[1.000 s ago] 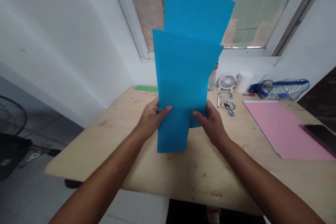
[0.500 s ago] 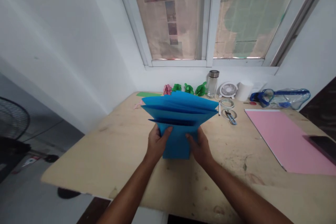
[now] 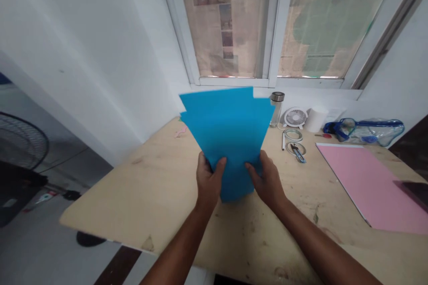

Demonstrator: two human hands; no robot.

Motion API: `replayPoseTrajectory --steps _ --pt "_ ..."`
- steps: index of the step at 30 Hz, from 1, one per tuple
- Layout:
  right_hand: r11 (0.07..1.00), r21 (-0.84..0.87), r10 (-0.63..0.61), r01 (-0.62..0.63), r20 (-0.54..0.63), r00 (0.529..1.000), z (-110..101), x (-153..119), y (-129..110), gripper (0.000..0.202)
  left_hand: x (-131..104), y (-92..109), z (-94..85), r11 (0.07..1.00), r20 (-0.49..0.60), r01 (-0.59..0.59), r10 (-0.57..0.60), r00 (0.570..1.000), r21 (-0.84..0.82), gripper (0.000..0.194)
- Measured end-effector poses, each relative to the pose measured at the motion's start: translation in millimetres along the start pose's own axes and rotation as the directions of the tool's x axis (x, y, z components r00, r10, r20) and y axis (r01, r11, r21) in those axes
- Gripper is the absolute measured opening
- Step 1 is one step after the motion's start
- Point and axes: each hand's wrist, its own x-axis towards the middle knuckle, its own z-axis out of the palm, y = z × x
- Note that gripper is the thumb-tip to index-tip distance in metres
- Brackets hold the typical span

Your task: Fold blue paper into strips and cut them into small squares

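Several blue paper sheets (image 3: 230,129) stand upright in a loose stack above the middle of the wooden table, their top edges uneven and offset. My left hand (image 3: 210,180) grips the stack's left side, thumb on the near face and fingers behind. On the right side my right hand (image 3: 269,180) holds it the same way, its thumb also on the near face. The fingers behind the paper are partly hidden. The lower end of the stack is close to the tabletop; whether it touches cannot be made out.
Along the back of the wooden table (image 3: 143,187) stand a glass bottle (image 3: 276,113), a small white fan (image 3: 296,117), a white roll (image 3: 316,119) and a clear blue-edged pouch (image 3: 374,130). Blue snips (image 3: 298,153) and a pen (image 3: 283,141) lie nearer. Pink sheets (image 3: 364,182) and a dark phone (image 3: 416,193) are at right.
The fanned blue sheets have come together and tilted up, so their broad face shows. They now hide the green and pink paper shapes behind. The view has shifted slightly.
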Motion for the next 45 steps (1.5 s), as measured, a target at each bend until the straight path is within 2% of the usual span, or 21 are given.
replayPoseTrajectory --steps 3,6,9,13,19,21,24,27,29,32,34,36,38,40,41,42,45 --pt "0.996 0.078 0.043 -0.047 0.052 0.998 5.5 -16.6 16.9 0.030 -6.7 -12.5 -3.6 0.998 0.010 -0.004 0.004 1.000 0.066 0.049" --pt "0.987 0.129 0.087 -0.095 0.060 0.994 8.5 -23.9 22.0 0.037 -10.0 -18.0 -3.9 0.992 0.043 -0.001 -0.004 0.999 0.126 0.048" --pt "0.987 0.133 0.089 -0.090 0.010 0.996 9.8 -22.7 18.5 0.027 -11.2 -14.5 0.0 0.993 0.062 -0.013 0.005 0.998 0.121 0.036" --pt "0.985 0.163 0.054 -0.051 -0.015 0.998 8.5 -19.4 14.0 0.017 -13.5 -8.6 5.8 0.991 -0.005 -0.068 0.069 0.998 0.112 0.027" --pt "0.983 0.185 -0.004 0.013 -0.053 0.999 12.5 -26.4 24.5 0.041 -19.5 -16.9 4.3 0.990 0.025 -0.049 0.046 0.999 0.129 0.049" --pt "0.993 0.119 -0.017 0.021 -0.034 0.999 14.2 -25.8 24.1 0.042 -20.1 -18.6 4.8 0.990 0.033 -0.035 0.030 0.999 0.135 0.045" --pt "0.999 -0.029 -0.033 0.035 0.053 0.998 8.1 -14.6 12.6 0.032 -18.3 -17.2 9.2 0.994 -0.021 -0.001 0.004 1.000 0.110 0.031" --pt "0.987 -0.116 -0.091 0.109 0.149 0.985 -10.8 7.4 -9.4 0.020 -16.9 -15.8 15.4 0.997 -0.082 0.076 -0.079 0.994 -0.033 0.032" --pt "0.959 -0.217 -0.128 0.181 0.238 0.963 -26.0 23.2 -26.3 0.016 -19.6 -18.0 17.2 0.978 -0.032 0.157 -0.163 0.986 -0.139 0.033" --pt "0.760 -0.521 -0.122 0.389 0.473 0.873 -41.5 39.7 -46.0 0.017 -31.8 -26.2 10.8 0.916 0.067 0.335 -0.328 0.942 -0.222 0.038" --pt "0.643 -0.592 -0.062 0.485 0.592 0.804 -42.8 42.1 -49.4 0.022 -44.3 -33.0 0.2 0.850 0.065 0.457 -0.457 0.887 -0.261 0.044" --pt "0.613 -0.596 -0.006 0.518 0.652 0.758 -37.7 37.4 -42.8 0.026 -57.1 -38.9 -13.2 0.784 0.032 0.549 -0.565 0.824 -0.291 0.052" --pt "0.618 -0.595 0.034 0.514 0.673 0.739 -30.1 28.1 -29.4 0.028 -67.0 -43.4 -26.7 0.734 -0.023 0.602 -0.640 0.768 -0.313 0.061" --pt "0.618 -0.605 0.070 0.502 0.678 0.731 -24.4 18.3 -14.6 0.031 -70.7 -47.1 -38.7 0.724 -0.087 0.612 -0.665 0.742 -0.320 0.071" --pt "0.618 -0.610 0.082 0.496 0.677 0.731 -23.0 14.5 -8.3 0.033 -69.6 -49.0 -44.0 0.748 -0.122 0.591 -0.645 0.754 -0.302 0.075" --pt "0.618 -0.614 0.090 0.490 0.675 0.733 -22.5 11.8 -3.2 0.034 -66.2 -51.1 -48.8 0.792 -0.156 0.551 -0.598 0.786 -0.262 0.078" --pt "0.622 -0.618 0.100 0.481 0.672 0.734 -25.5 11.0 3.9 0.033 -44.8 -59.4 -59.8 0.931 -0.204 0.360 -0.364 0.909 -0.056 0.087"
